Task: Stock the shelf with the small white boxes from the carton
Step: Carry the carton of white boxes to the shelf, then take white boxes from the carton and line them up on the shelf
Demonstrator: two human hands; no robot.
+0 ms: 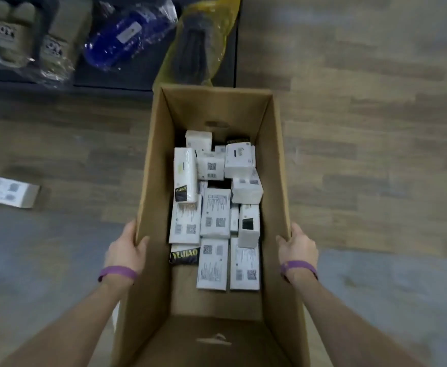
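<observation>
A tall open brown carton (pixel 153 160) fills the middle of the view, seen from above. Several small white boxes (pixel 215 217) with printed labels lie jumbled at its bottom. My left hand (pixel 123 251) grips the carton's left rim, thumb inside the wall. On the opposite rim my right hand (pixel 298 247) holds on the same way. Both wrists wear purple bands. The low dark shelf (pixel 111 75) runs along the top left, just beyond the carton's far end.
One white box (pixel 9 191) lies alone on the wooden floor to the left. On the shelf sit beige packaged items (pixel 10 35), a blue item in clear plastic (pixel 127 35) and a dark item in a yellow bag (pixel 198 46).
</observation>
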